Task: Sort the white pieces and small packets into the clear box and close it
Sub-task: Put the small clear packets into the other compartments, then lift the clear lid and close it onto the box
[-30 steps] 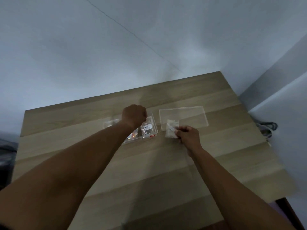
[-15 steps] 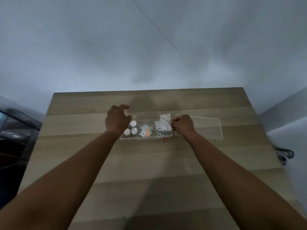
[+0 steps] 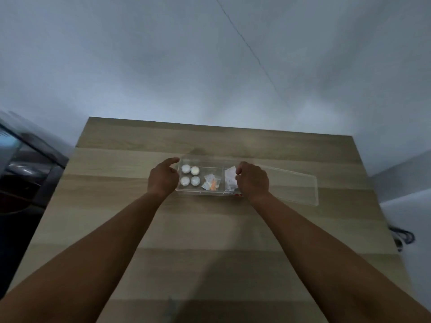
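Observation:
A clear box (image 3: 211, 193) lies open on the wooden table. Several round white pieces (image 3: 190, 175) sit in its left compartment. Small packets (image 3: 211, 183), one with orange inside, lie in the middle compartment. A white packet (image 3: 230, 177) is over the right compartment, pinched in my right hand (image 3: 252, 180). My left hand (image 3: 164, 177) rests against the box's left end, forefinger stretched along the far corner, holding nothing. The clear lid (image 3: 295, 186) lies flat to the right of the box, partly behind my right hand.
The wooden table (image 3: 210, 229) ends at a pale wall behind. A dark object (image 3: 25, 173) stands off the table's left edge. A black cable (image 3: 402, 237) lies on the floor at the right.
The view has swung so the table sits squarer. My right hand carried the white packet from the table by the lid into the box's right compartment. My left hand moved off the box to its left end.

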{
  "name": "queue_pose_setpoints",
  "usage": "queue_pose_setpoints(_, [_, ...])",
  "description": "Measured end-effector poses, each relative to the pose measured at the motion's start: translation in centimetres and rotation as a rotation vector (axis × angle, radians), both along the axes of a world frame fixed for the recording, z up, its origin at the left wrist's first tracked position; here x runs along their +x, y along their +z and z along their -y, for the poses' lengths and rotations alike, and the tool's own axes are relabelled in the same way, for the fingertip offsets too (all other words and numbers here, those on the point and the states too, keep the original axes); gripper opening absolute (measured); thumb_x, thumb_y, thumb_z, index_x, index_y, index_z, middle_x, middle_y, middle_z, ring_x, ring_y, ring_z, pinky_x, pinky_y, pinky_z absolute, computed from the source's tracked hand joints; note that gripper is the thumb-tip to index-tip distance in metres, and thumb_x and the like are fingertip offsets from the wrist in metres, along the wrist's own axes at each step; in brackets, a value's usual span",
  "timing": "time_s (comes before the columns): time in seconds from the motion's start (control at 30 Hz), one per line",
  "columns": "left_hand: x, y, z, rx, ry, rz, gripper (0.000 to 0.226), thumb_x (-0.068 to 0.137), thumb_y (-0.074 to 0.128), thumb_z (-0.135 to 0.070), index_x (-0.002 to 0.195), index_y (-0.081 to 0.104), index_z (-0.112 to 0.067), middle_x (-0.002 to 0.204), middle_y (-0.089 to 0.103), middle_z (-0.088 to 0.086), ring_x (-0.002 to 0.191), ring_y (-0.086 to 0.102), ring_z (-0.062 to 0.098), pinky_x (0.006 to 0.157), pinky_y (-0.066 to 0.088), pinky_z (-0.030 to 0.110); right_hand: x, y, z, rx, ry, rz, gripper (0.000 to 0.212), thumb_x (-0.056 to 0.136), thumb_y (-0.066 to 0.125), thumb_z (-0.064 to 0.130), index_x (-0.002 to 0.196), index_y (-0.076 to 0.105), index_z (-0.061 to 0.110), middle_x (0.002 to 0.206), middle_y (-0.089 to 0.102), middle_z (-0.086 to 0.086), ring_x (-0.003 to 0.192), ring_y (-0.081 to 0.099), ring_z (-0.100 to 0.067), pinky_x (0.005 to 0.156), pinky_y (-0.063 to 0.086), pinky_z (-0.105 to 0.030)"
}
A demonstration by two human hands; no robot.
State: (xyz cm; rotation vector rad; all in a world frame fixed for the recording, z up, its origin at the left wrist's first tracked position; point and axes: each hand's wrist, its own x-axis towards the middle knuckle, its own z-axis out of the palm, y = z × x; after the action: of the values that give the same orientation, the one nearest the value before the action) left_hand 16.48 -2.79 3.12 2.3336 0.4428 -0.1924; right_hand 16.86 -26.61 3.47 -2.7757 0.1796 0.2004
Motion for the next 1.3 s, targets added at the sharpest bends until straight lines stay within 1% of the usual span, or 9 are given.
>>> queue_pose_setpoints(0.2, [-0.3,0.2,0.4,0.016,0.0,0.024,0.047,0.084,0.057,-0.01,0.13,0.057,-0.022,0.118,0.066,0.015,0.109,0.062,0.027,0.088,0.044,0.031,-0.4,-0.1,0.7,0.115,-0.03,0.095,0.005,0.083,0.063,0.017,0.086,0.067,0.014,0.094,0.069,-0.01,0.089,0.063,-0.03,0.082,0.047,-0.039])
queue_pose_setpoints(0.37, [-0.7,1.8,2.5,0.031,0.03,0.256,0.039,0.086,0.061,-0.016,0.123,0.061,-0.028,0.121,0.057,0.009,0.104,0.06,0.026,0.09,0.052,0.04,-1.1,0.1,3.9,0.262,-0.186,0.197,0.011,0.085,0.06,0.018,0.089,0.068,0.012,0.095,0.069,-0.011,0.09,0.062,-0.028,0.083,0.047,-0.04])
queue_pose_setpoints(0.53, [-1.4,3.3,8.4,-0.095,-0.161,0.435,0.027,0.088,0.059,-0.012,0.11,0.067,-0.025,0.109,0.062,0.0,0.085,0.059,0.01,0.079,0.051,0.026,-2.7,-0.1,9.2,0.255,-0.367,0.204,0.018,0.089,0.058,0.022,0.097,0.069,0.01,0.101,0.067,-0.016,0.097,0.061,-0.032,0.089,0.05,-0.045])
queue_pose_setpoints(0.63, [-1.7,3.6,13.1,-0.198,-0.343,0.472,0.022,0.089,0.058,-0.008,0.103,0.071,-0.019,0.1,0.07,0.001,0.084,0.063,0.009,0.079,0.053,0.025,-4.0,-0.2,12.7,0.267,-0.518,0.216,0.017,0.086,0.058,0.018,0.096,0.07,0.01,0.102,0.066,-0.02,0.099,0.06,-0.036,0.09,0.05,-0.044])
queue_pose_setpoints(0.73, [-1.8,3.4,17.5,-0.221,-0.475,0.404,0.022,0.091,0.056,-0.011,0.105,0.071,-0.02,0.104,0.072,0.0,0.092,0.065,0.011,0.084,0.052,0.026,-5.1,-0.6,15.2,0.289,-0.595,0.194,0.02,0.085,0.056,0.015,0.101,0.068,0.012,0.106,0.063,-0.02,0.103,0.058,-0.037,0.093,0.049,-0.046])
queue_pose_setpoints(0.83, [-2.0,2.5,20.7,-0.235,-0.554,0.242,0.031,0.093,0.053,-0.012,0.121,0.063,-0.019,0.12,0.066,0.005,0.109,0.062,0.016,0.094,0.047,0.025,-6.0,-1.3,16.6,0.306,-0.614,0.167,0.024,0.085,0.056,0.014,0.107,0.064,0.01,0.111,0.06,-0.02,0.109,0.053,-0.036,0.095,0.045,-0.042])
queue_pose_setpoints(1.0, [-1.4,0.0,24.1,-0.096,-0.619,-0.127,0.065,0.092,0.053,-0.023,0.15,0.025,-0.014,0.159,0.022,0.015,0.148,0.019,0.027,0.119,0.018,0.036,-6.9,-2.3,18.2,0.274,-0.596,0.049,0.035,0.086,0.053,0.019,0.119,0.057,0.009,0.123,0.058,-0.019,0.115,0.049,-0.035,0.097,0.041,-0.037])
queue_pose_setpoints(1.13, [-0.8,-1.4,25.2,0.082,-0.574,-0.26,0.082,0.088,0.058,-0.033,0.153,0.011,-0.014,0.16,0.004,0.023,0.148,0.005,0.039,0.121,0.014,0.047,-7.3,-2.8,18.4,0.304,-0.541,-0.006,0.045,0.087,0.055,0.022,0.129,0.048,0.009,0.132,0.052,-0.019,0.123,0.045,-0.035,0.103,0.039,-0.04])
queue_pose_setpoints(1.3, [-1.2,-2.2,25.5,0.039,-0.45,-0.288,0.088,0.086,0.058,-0.026,0.152,0.001,-0.013,0.159,0.002,0.025,0.148,-0.001,0.041,0.12,0.01,0.048,-7.7,-3.0,18.0,0.359,-0.542,-0.045,0.068,0.085,0.059,0.027,0.144,0.031,0.007,0.146,0.041,-0.018,0.135,0.036,-0.033,0.111,0.035,-0.044])
